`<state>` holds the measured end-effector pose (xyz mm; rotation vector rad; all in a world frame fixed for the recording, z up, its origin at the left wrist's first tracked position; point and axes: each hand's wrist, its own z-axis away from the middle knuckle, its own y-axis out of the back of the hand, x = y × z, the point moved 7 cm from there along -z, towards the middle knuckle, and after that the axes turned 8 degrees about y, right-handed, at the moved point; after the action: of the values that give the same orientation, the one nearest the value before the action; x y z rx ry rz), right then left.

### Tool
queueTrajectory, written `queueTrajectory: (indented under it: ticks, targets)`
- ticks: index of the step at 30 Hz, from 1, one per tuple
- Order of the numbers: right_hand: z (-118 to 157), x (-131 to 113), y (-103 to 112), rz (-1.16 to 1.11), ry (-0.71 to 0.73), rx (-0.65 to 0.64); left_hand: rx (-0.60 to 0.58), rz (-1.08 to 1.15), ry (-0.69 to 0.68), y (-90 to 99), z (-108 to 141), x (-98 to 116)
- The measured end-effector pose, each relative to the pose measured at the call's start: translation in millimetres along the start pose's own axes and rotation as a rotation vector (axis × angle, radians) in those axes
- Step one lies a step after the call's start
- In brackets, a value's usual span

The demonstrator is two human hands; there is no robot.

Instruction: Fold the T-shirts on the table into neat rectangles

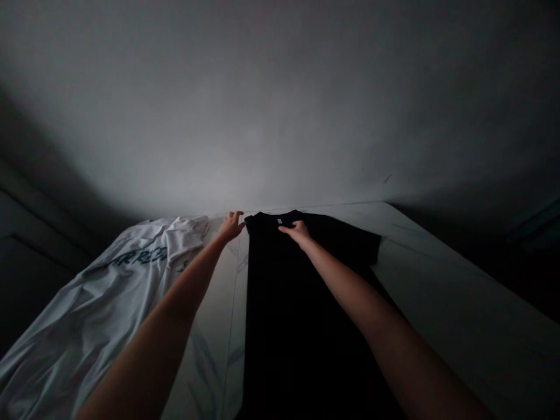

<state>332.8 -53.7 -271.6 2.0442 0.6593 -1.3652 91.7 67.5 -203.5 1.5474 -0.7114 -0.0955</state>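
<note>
A black T-shirt (289,303) lies on the white marble-patterned table (437,280), its collar at the far edge and a small pale label inside the neck. The sleeve on the right is spread outward; on the left no sleeve sticks out. My left hand (232,224) is just beside the shirt's left shoulder, thumb and fingers apart, with nothing between them. Over the front just below the collar is my right hand (298,232), its thumb stretched toward the label and its other fingers partly hidden; whether it pinches fabric is unclear.
A white T-shirt (126,291) with dark lettering lies wrinkled along the table's left side. A plain grey wall (262,116) rises behind the far edge. The room is dim, with dark areas on both sides of the table.
</note>
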Motion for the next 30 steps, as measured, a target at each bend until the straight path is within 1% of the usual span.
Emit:
queueTrajectory:
  ticks: [3,4,6,9,12,15,17,20,22,24,26,28,30]
  targets:
    - [8.7,0.3,-1.1,0.181,-0.051,-0.026,-0.061,-0.006,-0.057,-11.5,-39.7,-4.4]
    - [10.7,-2.9,-2.5,0.207,-0.034,-0.038,-0.087,-0.004,-0.078,-15.0,-49.2,-4.8]
    - [14.3,-12.0,-3.0,0.234,0.03,-0.029,-0.135,0.008,-0.128,-19.4,-65.6,-4.1]
    - [21.6,-26.8,3.8,0.271,0.155,0.058,-0.198,0.036,-0.208,-22.2,-86.6,2.5]
    - [30.3,-36.2,11.9,0.322,0.277,0.13,-0.23,0.04,-0.249,-28.5,-101.7,13.5]
    - [36.4,-34.9,17.4,0.355,0.352,0.151,-0.21,-0.008,-0.256,-41.5,-106.5,24.6]
    - [38.8,-28.0,20.6,0.365,0.357,0.138,-0.19,-0.04,-0.259,-51.8,-104.0,30.5]
    - [43.0,-12.7,26.6,0.374,0.295,0.101,-0.175,-0.046,-0.265,-63.3,-97.4,35.1]
    - [47.4,-3.6,30.8,0.369,0.228,0.087,-0.173,-0.03,-0.264,-65.8,-95.2,35.5]
    - [51.8,0.0,31.9,0.349,0.19,0.07,-0.176,-0.009,-0.26,-64.8,-95.8,35.4]
    - [54.3,-4.2,28.5,0.339,0.205,0.04,-0.182,0.008,-0.26,-62.3,-98.1,36.2]
    - [53.9,-13.3,23.2,0.359,0.241,0.007,-0.188,0.016,-0.268,-60.5,-99.9,38.3]
    - [51.2,-24.5,20.5,0.383,0.281,0.006,-0.195,0.016,-0.281,-60.6,-99.8,40.5]
